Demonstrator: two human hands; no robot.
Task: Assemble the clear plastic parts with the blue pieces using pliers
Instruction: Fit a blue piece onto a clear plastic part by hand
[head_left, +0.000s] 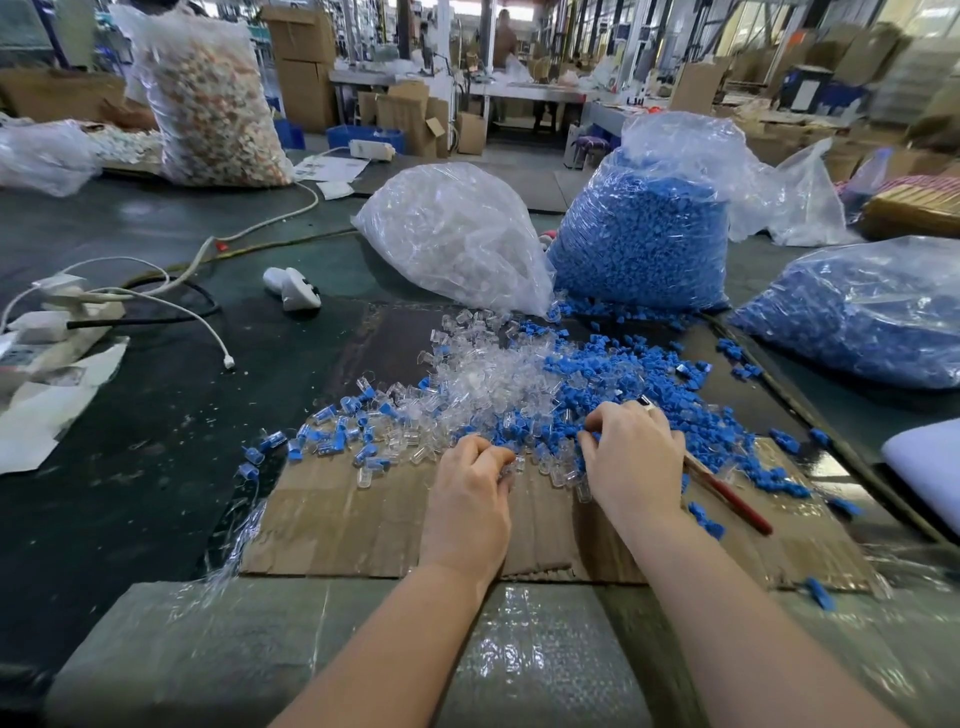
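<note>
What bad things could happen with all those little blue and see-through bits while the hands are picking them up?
1. The loose blue plastic pieces and clear plastic parts lie mixed, so the left hand might grab a wrong bit.
2. The right hand holds the red-handled pliers while also picking, so they may slip or knock pieces about.
3. Strays near the brown cardboard sheet's edge could roll away.

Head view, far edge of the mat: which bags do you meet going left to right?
Bag of clear parts → upright bag of blue pieces → lying bag of blue pieces.
</note>
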